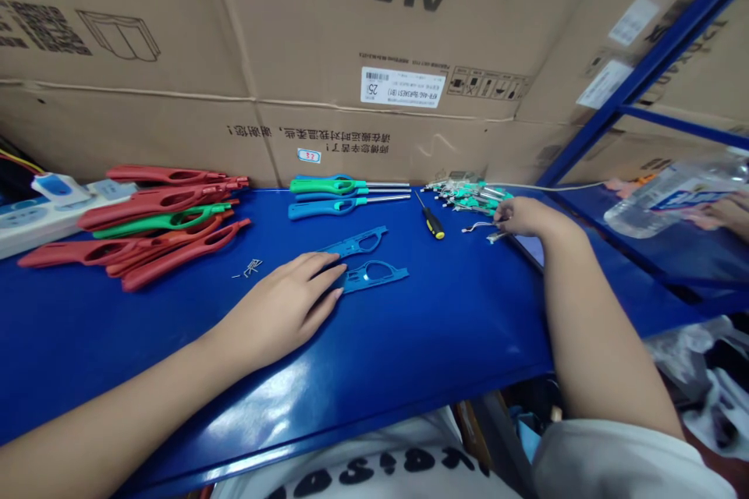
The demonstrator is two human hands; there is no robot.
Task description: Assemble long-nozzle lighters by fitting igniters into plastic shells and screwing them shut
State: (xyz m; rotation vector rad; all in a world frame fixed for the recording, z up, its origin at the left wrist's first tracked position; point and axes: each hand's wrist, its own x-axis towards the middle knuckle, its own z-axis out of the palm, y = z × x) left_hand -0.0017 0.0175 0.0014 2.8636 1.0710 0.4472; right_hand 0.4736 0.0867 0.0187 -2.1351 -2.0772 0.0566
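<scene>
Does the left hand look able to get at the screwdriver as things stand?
Probably yes: the left hand rests on the blue handle halves, and only bare tabletop shows between those and the screwdriver.

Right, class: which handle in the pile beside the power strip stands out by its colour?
The green handle, mid-pile, between red handles in front and behind; it alone isn't reddish.

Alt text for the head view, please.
Left hand rests on two blue shell halves on a blue table; right hand reaches into small wired parts. Behind: a screwdriver, red, green and blue lighter-like tools.
</scene>
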